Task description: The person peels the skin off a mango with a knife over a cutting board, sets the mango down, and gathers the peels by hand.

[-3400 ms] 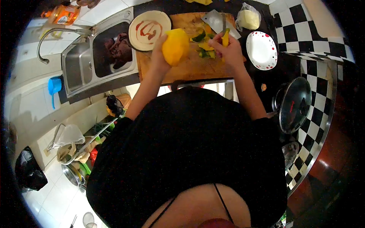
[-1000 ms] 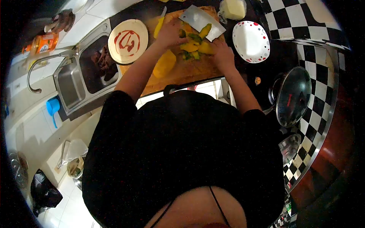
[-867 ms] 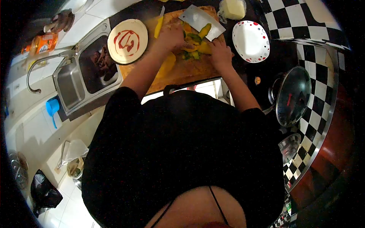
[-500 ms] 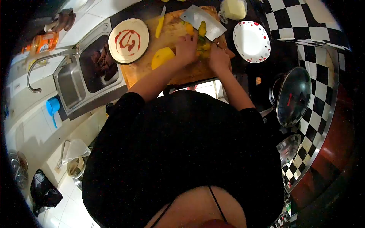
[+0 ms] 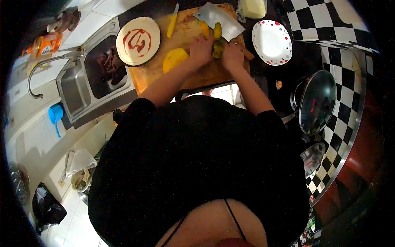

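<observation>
My left hand [image 5: 200,50] rests on the wooden cutting board [image 5: 144,78], fingers stretched forward beside a small orange-yellow piece [image 5: 204,29]. My right hand [image 5: 233,55] lies opposite it, fingers extended at the edge of green-and-yellow peels [image 5: 218,48]. The peels lie between both hands, partly covered by them; another peel strip [image 5: 217,30] sits just beyond. A large cut yellow piece [image 5: 175,60], perhaps mango, lies left of my left forearm. Behind the hands is a broad cleaver [image 5: 221,22], flat on the board. A yellow-handled knife [image 5: 173,24] lies farther left.
A cream plate with red markings [image 5: 138,41] overlaps the board's left side, near the sink [image 5: 74,96]. Right of the board are a white dotted dish [image 5: 272,43] and a glass-lidded pan [image 5: 317,103]. A wrapped pale block [image 5: 253,8] stands at the back.
My right hand has shifted left and slightly upward, nearer my left hand, which has barely moved. The peels between them are now bunched closer together.
</observation>
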The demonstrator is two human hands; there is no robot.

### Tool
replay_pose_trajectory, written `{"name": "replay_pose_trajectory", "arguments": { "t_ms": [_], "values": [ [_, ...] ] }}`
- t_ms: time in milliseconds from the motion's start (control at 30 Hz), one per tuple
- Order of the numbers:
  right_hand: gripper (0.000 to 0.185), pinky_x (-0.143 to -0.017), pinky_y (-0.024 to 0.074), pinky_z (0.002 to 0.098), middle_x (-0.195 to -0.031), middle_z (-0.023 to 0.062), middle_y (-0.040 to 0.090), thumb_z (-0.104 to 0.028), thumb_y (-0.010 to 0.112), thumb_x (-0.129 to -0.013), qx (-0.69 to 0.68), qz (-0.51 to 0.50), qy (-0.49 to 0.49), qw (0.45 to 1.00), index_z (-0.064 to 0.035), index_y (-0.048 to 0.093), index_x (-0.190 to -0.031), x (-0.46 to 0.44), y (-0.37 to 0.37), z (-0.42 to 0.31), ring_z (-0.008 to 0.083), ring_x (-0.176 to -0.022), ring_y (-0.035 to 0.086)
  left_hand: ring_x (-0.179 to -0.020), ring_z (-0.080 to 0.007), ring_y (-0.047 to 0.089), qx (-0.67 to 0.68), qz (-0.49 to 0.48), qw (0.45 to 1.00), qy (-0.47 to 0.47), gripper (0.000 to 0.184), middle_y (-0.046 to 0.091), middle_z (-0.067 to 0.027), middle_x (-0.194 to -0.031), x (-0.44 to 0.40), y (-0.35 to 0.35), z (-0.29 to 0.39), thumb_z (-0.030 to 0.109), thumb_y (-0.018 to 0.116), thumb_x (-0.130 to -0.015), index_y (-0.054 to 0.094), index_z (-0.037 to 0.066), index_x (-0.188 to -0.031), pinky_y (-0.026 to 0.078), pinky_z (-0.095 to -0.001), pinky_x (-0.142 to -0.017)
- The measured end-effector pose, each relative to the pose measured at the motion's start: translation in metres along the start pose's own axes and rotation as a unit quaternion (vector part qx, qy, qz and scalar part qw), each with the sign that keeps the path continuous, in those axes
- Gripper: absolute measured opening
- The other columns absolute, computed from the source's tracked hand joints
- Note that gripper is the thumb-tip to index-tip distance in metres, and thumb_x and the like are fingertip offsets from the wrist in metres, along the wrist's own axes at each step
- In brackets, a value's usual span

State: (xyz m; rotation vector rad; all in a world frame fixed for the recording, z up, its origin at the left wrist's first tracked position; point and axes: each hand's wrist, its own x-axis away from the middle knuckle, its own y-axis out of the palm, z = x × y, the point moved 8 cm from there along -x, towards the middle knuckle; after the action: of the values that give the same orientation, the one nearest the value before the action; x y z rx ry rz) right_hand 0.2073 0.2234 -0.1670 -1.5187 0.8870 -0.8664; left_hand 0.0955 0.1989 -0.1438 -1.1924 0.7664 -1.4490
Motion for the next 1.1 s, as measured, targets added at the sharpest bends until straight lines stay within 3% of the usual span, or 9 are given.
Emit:
{"name": "replay_pose_trajectory", "arguments": {
  "t_ms": [133, 267, 333, 367, 433, 667, 733, 933, 1100],
  "values": [
    [0.032, -0.077, 0.0475, 0.0395, -0.106, 0.0104, 0.058, -0.021, 0.053, -0.081, -0.151, -0.195, 0.077, 0.966, -0.0058, 0.055, -0.109, 0.000, 0.031, 0.013, 0.0321, -0.091, 0.057, -0.095, -0.0397, 0.049, 0.011, 0.060, 0.996, 0.062, 0.076, 0.047, -0.0221, -0.105, -0.002, 0.009, -0.008, 0.019, 0.074, -0.061, 0.039, 0.014, -0.129, 0.045, -0.0477, -0.080],
    [0.042, -0.079, 0.0468, 0.0361, -0.108, 0.0081, 0.057, -0.022, 0.056, -0.079, -0.413, -0.145, 0.027, 0.899, -0.0047, 0.051, -0.117, -0.011, 0.097, 0.031, 0.0275, -0.092, 0.058, -0.095, -0.0393, 0.050, 0.107, 0.027, 0.993, 0.046, 0.069, 0.047, -0.0234, -0.106, -0.007, 0.018, -0.015, 0.011, 0.071, -0.063, 0.044, 0.012, -0.126, 0.044, -0.0461, -0.083],
    [0.043, -0.075, 0.0499, 0.0385, -0.099, 0.0094, 0.061, -0.026, 0.066, -0.076, -0.693, -0.232, 0.151, 0.666, -0.0044, 0.054, -0.110, 0.004, 0.067, 0.012, 0.0252, -0.090, 0.059, -0.096, -0.0390, 0.050, 0.118, 0.032, 0.992, 0.033, 0.066, 0.048, -0.0235, -0.106, -0.006, 0.016, -0.016, 0.009, 0.069, -0.064, 0.045, 0.011, -0.125, 0.043, -0.0459, -0.084],
    [0.043, -0.075, 0.0499, 0.0385, -0.099, 0.0094, 0.061, -0.026, 0.066, -0.076, -0.693, -0.232, 0.150, 0.666, -0.0044, 0.054, -0.110, 0.006, 0.060, 0.009, 0.0252, -0.090, 0.059, -0.097, -0.0392, 0.050, 0.112, 0.035, 0.992, 0.039, 0.064, 0.048, -0.0239, -0.108, -0.005, 0.012, -0.011, 0.008, 0.068, -0.065, 0.045, 0.011, -0.125, 0.043, -0.0464, -0.084],
    [0.042, -0.077, 0.0490, 0.0363, -0.101, 0.0078, 0.060, -0.031, 0.063, -0.080, -0.814, -0.251, 0.207, 0.482, -0.0058, 0.053, -0.111, 0.012, 0.051, -0.005, 0.0229, -0.089, 0.058, -0.097, -0.0393, 0.050, 0.106, 0.040, 0.993, 0.044, 0.063, 0.048, -0.0243, -0.109, -0.003, 0.015, -0.005, 0.008, 0.066, -0.066, 0.045, 0.010, -0.125, 0.043, -0.0470, -0.085],
    [0.043, -0.079, 0.0479, 0.0373, -0.105, 0.0083, 0.058, -0.042, 0.054, -0.086, -0.809, -0.248, 0.243, 0.475, -0.0082, 0.053, -0.113, 0.015, 0.028, -0.018, 0.0236, -0.091, 0.057, -0.104, -0.0371, 0.049, 0.235, 0.094, 0.964, 0.085, 0.054, 0.050, -0.0214, -0.113, 0.011, 0.005, 0.021, 0.014, 0.063, -0.071, 0.046, 0.003, -0.121, 0.042, -0.0404, -0.087],
    [0.047, -0.078, 0.0474, 0.0375, -0.105, 0.0083, 0.058, -0.045, 0.052, -0.086, -0.850, -0.276, 0.274, 0.356, -0.0070, 0.052, -0.115, 0.022, 0.044, -0.027, 0.0250, -0.091, 0.057, -0.112, -0.0337, 0.047, 0.309, 0.016, 0.949, 0.061, 0.060, 0.050, -0.0209, -0.119, 0.014, -0.005, 0.025, 0.018, 0.063, -0.073, 0.042, 0.004, -0.127, 0.040, -0.0391, -0.092],
    [0.048, -0.074, 0.0494, 0.0395, -0.106, 0.0102, 0.059, -0.036, 0.060, -0.083, -0.735, -0.174, 0.260, 0.602, -0.0078, 0.048, -0.120, 0.011, 0.105, 0.021, 0.0252, -0.089, 0.059, -0.102, -0.0215, 0.054, 0.637, -0.224, 0.734, -0.069, 0.058, 0.054, -0.0116, -0.118, 0.022, 0.004, 0.028, 0.020, 0.064, -0.075, 0.044, 0.004, -0.127, 0.044, -0.0304, -0.087],
    [0.048, -0.073, 0.0503, 0.0408, -0.107, 0.0103, 0.059, -0.024, 0.065, -0.080, -0.745, -0.149, 0.212, 0.615, -0.0087, 0.047, -0.121, 0.006, 0.095, 0.023, 0.0245, -0.092, 0.059, -0.096, -0.0166, 0.057, 0.668, -0.241, 0.702, -0.055, 0.049, 0.057, -0.0073, -0.112, 0.014, 0.006, 0.007, 0.017, 0.060, -0.081, 0.045, 0.006, -0.126, 0.049, -0.0300, -0.080]
  ]
}}
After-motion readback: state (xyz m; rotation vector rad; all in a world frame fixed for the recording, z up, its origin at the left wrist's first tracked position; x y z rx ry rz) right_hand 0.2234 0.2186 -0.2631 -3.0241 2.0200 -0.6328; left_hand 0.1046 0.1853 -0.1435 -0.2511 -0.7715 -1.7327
